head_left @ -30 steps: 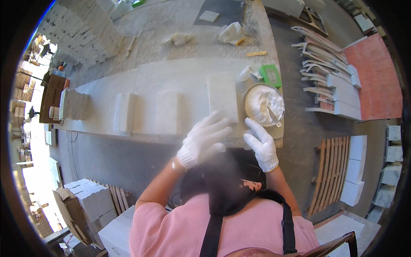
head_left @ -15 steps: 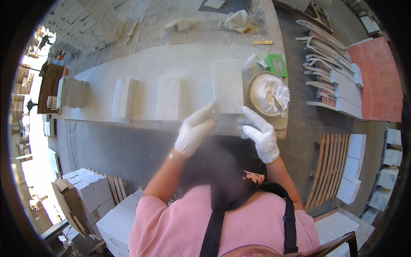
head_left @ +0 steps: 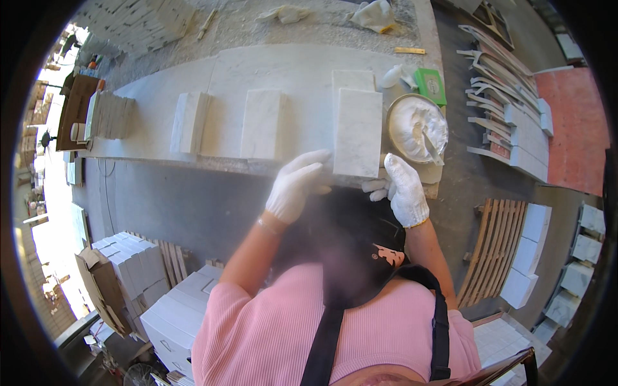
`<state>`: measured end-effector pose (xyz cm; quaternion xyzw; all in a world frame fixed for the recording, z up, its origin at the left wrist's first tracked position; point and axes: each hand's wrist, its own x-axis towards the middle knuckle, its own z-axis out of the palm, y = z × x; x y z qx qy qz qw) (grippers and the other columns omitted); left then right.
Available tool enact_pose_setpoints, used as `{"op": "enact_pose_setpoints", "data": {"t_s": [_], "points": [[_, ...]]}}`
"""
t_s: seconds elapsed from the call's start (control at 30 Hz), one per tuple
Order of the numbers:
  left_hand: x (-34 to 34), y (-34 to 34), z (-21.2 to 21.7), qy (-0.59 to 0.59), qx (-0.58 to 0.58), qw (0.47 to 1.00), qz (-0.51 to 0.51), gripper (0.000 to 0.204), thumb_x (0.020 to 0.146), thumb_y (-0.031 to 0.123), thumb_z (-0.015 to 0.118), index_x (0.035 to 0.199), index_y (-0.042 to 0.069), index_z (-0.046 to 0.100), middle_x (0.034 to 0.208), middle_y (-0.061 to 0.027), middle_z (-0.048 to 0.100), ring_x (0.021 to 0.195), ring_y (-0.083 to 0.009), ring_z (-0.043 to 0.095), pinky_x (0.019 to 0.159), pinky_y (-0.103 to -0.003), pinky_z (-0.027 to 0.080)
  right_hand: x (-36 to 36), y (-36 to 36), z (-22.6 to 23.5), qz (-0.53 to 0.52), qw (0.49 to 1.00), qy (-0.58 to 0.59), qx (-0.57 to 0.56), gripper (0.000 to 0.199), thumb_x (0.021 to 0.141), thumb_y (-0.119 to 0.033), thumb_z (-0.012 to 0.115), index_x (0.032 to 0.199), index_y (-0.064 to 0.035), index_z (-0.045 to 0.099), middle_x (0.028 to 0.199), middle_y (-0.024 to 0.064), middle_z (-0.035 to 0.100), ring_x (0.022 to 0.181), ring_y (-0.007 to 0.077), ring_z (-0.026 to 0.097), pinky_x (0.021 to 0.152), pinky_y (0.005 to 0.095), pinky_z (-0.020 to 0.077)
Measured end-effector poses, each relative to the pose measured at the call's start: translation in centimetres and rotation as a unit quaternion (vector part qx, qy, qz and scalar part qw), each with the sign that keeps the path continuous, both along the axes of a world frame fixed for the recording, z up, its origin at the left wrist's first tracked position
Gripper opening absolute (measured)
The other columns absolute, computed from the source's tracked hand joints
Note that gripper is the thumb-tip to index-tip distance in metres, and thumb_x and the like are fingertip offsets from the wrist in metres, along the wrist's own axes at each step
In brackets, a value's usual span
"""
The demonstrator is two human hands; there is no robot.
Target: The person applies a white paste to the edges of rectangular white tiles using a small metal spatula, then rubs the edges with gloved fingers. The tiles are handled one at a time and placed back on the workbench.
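Note:
A white marble tile (head_left: 358,132) lies near the table's front edge, partly covering a second tile (head_left: 353,79) that shows behind it. My left hand (head_left: 290,188), in a white knit glove, is beside the front tile's left edge, fingers stretched out. Beside its near right corner is my gloved right hand (head_left: 407,193), open with the fingers apart. Whether either hand touches the tile is hard to tell. Right of it stands a round tub of white paste (head_left: 412,122) with a spatula (head_left: 432,147) stuck in it. Two more tile stacks, a middle one (head_left: 261,123) and a left one (head_left: 188,122), stand along the table.
Behind the tub are a green box (head_left: 431,87) and a white bottle (head_left: 391,77). A cloth or glove (head_left: 373,16) and a yellow strip (head_left: 409,50) lie farther back. More tiles (head_left: 111,114) stand at the table's left end. Wooden pallets (head_left: 496,251) and white boxes (head_left: 183,312) are around me.
The front tile has slid toward me, uncovering the back of the one beneath. My hands have moved a little apart, away from its side edges. The whole view has shifted slightly.

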<state>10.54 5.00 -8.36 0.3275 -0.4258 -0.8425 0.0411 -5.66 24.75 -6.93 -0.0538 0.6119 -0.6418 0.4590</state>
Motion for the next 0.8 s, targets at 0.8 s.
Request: {"op": "enact_pose_setpoints", "data": {"t_s": [0.8], "points": [[-1.2,3.4,3.3,0.04,0.02,0.982,-0.181,0.056,0.09,0.017,0.08,0.139,-0.005,0.063,0.126,-0.009,0.072,0.113,-0.0166,0.066,0.102,-0.034,0.051,0.6,3.8,3.6,0.059,0.993,0.1,0.034,0.035,0.095,-0.014,0.074,0.125,0.0042,0.071,0.117,0.0106,0.075,0.106,0.0173,0.067,0.096,0.0338,0.0528]]}}
